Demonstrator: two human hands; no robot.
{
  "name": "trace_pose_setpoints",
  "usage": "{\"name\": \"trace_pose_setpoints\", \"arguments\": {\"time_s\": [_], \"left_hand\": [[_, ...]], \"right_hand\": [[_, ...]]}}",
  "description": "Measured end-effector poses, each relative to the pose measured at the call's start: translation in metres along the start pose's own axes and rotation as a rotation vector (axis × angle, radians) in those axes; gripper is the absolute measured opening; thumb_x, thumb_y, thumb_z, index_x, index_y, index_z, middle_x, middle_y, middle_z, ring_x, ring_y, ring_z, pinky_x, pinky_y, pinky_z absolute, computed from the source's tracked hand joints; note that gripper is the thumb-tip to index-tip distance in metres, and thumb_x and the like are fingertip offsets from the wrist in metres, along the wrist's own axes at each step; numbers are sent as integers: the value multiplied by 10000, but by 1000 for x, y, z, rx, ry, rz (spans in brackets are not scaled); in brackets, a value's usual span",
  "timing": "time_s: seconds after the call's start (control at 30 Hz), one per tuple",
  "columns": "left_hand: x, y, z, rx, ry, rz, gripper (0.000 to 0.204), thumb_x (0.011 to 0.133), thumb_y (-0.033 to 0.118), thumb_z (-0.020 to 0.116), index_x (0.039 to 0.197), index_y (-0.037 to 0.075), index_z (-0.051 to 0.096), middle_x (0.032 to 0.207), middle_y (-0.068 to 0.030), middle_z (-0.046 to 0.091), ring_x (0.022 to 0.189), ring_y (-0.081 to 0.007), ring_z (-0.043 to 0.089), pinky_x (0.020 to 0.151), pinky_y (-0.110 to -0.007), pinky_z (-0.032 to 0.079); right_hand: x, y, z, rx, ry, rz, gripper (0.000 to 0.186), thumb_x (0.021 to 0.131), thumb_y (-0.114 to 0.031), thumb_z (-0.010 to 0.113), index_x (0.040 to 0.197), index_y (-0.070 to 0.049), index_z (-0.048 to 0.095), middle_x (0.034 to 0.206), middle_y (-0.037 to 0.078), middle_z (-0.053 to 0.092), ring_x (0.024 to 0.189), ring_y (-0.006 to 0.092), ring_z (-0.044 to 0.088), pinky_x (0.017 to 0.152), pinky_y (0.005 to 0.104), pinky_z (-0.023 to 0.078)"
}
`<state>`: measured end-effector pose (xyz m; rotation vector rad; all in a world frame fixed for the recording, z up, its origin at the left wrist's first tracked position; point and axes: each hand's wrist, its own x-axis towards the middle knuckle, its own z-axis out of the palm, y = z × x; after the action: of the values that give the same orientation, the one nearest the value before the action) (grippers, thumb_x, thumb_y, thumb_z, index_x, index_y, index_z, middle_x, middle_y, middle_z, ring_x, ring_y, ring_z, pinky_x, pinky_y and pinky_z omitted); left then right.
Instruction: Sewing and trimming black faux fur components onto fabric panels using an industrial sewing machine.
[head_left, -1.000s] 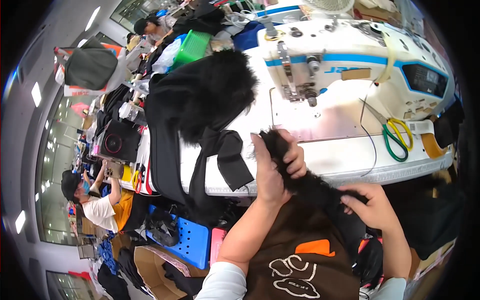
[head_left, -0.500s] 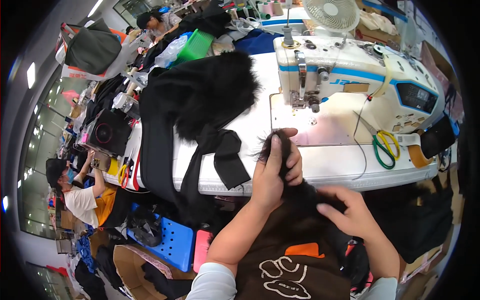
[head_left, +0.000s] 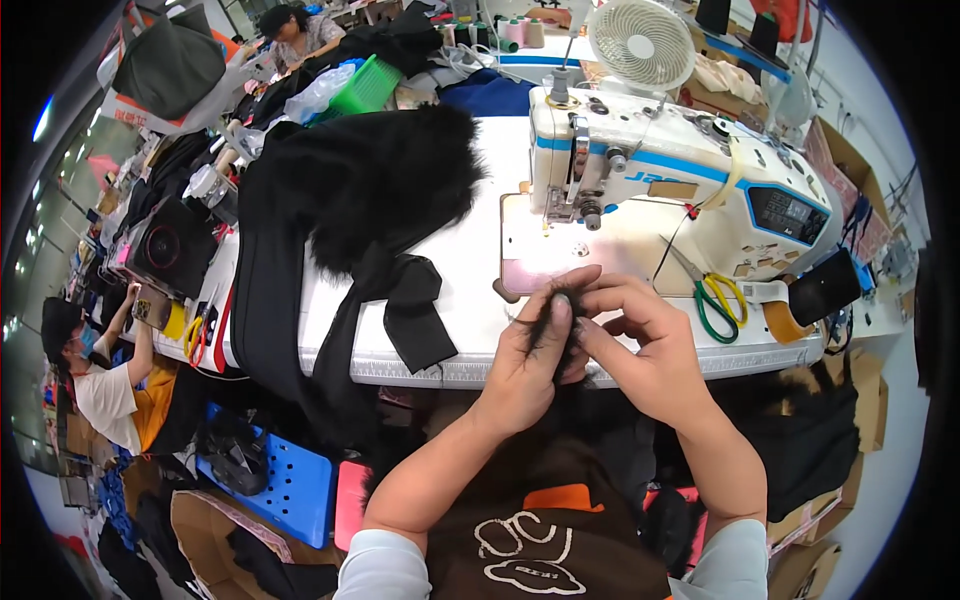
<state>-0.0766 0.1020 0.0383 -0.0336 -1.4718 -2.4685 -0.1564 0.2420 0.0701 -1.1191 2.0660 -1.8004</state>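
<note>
My left hand (head_left: 527,350) and my right hand (head_left: 640,345) meet over the front edge of the white sewing table (head_left: 470,300). Both pinch the end of a strip of black fur (head_left: 556,318), whose rest hangs down into my lap and is mostly hidden by my hands. The white and blue sewing machine (head_left: 670,180) stands just beyond my hands. A large pile of black fur and black fabric (head_left: 350,190) lies on the table to the left, with black straps drooping over its edge.
Scissors with yellow-green handles (head_left: 715,300) lie right of my hands. A white fan (head_left: 640,40) stands behind the machine. A person in an orange top (head_left: 110,380) sits at far left, another person (head_left: 295,30) works at the back. A blue stool (head_left: 275,480) is below the table.
My hands have come together and risen to the table's edge. The fur strip, earlier stretched between them toward my lap, is now bunched between my fingertips.
</note>
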Motion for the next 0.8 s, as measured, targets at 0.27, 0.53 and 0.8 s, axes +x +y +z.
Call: {"name": "trace_pose_setpoints", "arguments": {"time_s": [0.27, 0.53, 0.8], "left_hand": [[-4, -2, -7, -20, -118, 89, 424, 1148, 244, 382, 1472, -10, 481, 1064, -58, 617, 690, -92, 500, 598, -231, 430], [-3, 6, -9, 170, -27, 114, 382, 1142, 266, 409, 1423, 22, 498, 905, -42, 568, 666, -89, 461, 574, -226, 405], [40, 40, 1, 188, 354, 197, 350, 1112, 332, 495, 1263, 37, 604, 820, 3, 553, 720, -78, 538, 675, -224, 444]], "right_hand": [[5, -12, 4, 111, -18, 48, 111, 950, -13, 687, 1037, 55, 702, 1119, 119, 692, 813, 150, 715, 735, 268, 560], [15, -18, 5, 314, -117, 277, 129, 1013, -61, 652, 1058, 53, 691, 1005, 47, 698, 913, 98, 662, 774, 253, 537], [30, -4, 33, 526, -84, 120, 443, 1057, -239, 636, 1392, 26, 519, 1154, 84, 676, 1011, 134, 653, 889, 290, 530]]}}
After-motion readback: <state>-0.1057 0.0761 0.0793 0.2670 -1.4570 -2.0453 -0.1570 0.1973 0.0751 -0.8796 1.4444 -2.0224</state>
